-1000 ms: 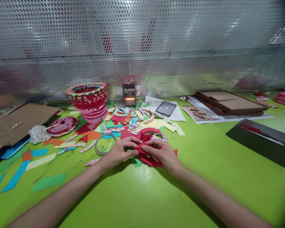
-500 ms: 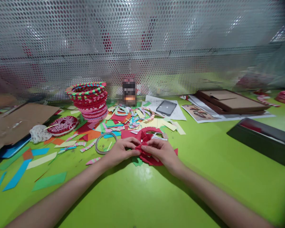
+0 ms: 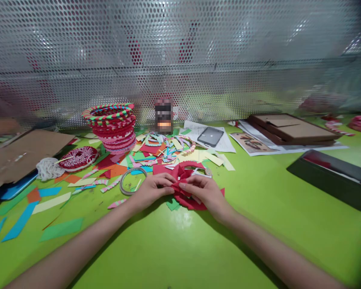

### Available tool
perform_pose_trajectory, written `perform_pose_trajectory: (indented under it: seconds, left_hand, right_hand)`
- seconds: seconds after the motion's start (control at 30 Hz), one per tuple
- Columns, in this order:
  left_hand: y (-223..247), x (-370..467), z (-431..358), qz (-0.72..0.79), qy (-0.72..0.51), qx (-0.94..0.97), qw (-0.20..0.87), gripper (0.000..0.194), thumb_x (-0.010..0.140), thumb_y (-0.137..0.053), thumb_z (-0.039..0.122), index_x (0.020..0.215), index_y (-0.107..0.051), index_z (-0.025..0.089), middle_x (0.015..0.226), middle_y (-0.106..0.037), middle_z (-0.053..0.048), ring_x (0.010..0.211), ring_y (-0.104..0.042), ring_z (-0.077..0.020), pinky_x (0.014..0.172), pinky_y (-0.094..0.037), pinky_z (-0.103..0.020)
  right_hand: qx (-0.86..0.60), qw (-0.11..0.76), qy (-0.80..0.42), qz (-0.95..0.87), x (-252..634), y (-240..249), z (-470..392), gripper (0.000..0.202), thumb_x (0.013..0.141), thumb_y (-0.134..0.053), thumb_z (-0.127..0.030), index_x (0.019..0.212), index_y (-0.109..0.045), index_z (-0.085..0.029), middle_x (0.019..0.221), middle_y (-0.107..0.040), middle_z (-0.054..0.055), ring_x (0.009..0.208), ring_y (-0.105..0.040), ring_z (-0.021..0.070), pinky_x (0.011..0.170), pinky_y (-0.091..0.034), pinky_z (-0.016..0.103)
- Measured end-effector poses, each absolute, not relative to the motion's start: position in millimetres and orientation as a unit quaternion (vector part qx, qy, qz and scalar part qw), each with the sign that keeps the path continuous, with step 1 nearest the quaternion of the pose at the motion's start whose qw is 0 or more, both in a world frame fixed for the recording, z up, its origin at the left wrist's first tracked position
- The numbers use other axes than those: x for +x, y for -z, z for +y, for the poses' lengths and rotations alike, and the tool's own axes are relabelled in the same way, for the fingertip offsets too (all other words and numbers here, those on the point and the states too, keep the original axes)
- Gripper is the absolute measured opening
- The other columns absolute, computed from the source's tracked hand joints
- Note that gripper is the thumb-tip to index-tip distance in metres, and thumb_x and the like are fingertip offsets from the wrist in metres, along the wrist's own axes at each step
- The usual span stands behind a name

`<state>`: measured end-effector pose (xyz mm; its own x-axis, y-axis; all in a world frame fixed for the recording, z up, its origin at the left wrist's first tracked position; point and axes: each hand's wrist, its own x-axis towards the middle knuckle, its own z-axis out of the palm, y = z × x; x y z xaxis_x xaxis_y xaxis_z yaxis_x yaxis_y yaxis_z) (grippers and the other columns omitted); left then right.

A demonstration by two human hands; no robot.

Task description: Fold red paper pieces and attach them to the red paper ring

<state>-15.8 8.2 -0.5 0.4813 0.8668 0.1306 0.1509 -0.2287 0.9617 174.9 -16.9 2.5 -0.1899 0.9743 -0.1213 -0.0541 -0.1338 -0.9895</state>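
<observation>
Between my two hands is a piece of red paper [image 3: 179, 187], pinched from both sides. My left hand [image 3: 153, 191] has its thumb and fingers closed on the left edge. My right hand [image 3: 207, 196] grips the right side, thumb on top. More red folded paper with a zigzag edge [image 3: 192, 204] lies under and behind my hands, partly covered by them. A scrap of green paper [image 3: 172, 204] shows just below my left fingertips. Left of that hand rests a grey ring-shaped roll of tape [image 3: 122, 185].
Coloured paper pieces [image 3: 165, 148] are heaped ahead. At the back left stand stacked red and striped rings [image 3: 114, 130], near a red-and-white round piece [image 3: 80, 157] and white yarn [image 3: 49, 169]. A tablet-like device [image 3: 210, 136] lies on papers. To the right are a brown box [image 3: 291, 128] and a black case [image 3: 333, 178].
My left fingers have shifted very slightly left on the red paper, both hands still pinching it. The surrounding things stay in place, with only a slight shift of the view.
</observation>
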Motion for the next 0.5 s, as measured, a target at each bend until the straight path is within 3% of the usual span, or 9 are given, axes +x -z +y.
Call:
perform_pose_trajectory:
  seconds: [0.27, 0.5]
  left_hand:
    - [0.2, -15.6, 6.1, 0.373, -0.359, 0.710, 0.479, 0.012, 0.071, -0.076, 0.028, 0.064, -0.075, 0.017, 0.085, -0.069, -0.008, 0.078, -0.062, -0.0180, 0.075, -0.049, -0.032]
    - [2.6, -17.8, 7.8, 0.356, -0.379, 0.686, 0.509, 0.012, 0.071, -0.076, 0.030, 0.070, -0.077, 0.017, 0.091, -0.071, -0.011, 0.083, -0.065, -0.0210, 0.078, -0.051, -0.035]
  right_hand:
    - [-0.465, 0.420, -0.585, -0.515, 176.7, 2.2, -15.7, 0.037, 0.062, -0.081, -0.047, 0.071, -0.067, -0.013, 0.066, -0.062, 0.002, 0.055, -0.049, 0.0098, 0.053, -0.035, 0.026]
    - [-0.467, 0.435, -0.593, -0.491, 175.5, -3.6, -17.7, 0.036, 0.063, -0.081, -0.046, 0.068, -0.065, -0.014, 0.053, -0.054, -0.003, 0.042, -0.037, 0.0053, 0.042, -0.022, 0.023]
